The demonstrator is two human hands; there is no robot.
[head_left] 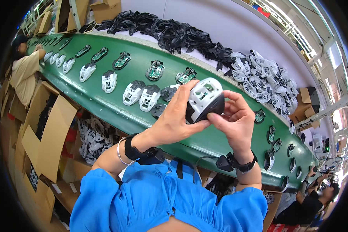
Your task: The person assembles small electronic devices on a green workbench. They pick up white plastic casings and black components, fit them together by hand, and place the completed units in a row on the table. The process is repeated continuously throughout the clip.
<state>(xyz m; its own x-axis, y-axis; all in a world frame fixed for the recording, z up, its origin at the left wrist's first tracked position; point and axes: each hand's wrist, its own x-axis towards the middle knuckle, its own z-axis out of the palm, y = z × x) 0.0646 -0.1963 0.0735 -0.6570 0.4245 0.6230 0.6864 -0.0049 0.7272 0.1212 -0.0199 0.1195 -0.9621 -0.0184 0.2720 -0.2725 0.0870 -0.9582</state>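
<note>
Fingers [183, 95] of left hand [173, 121] and right hand [237, 125] grip a computer mouse [209, 102].

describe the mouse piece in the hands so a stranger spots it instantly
Find the long green work surface crossing the scene. Over it, the left hand and right hand hold a white and black mouse piece. Unlike the white pieces lying there, it is lifted between both hands.

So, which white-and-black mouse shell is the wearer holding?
The white-and-black plastic mouse shell raised between left hand and right hand; the neighbouring shells lie on the green belt.
</note>
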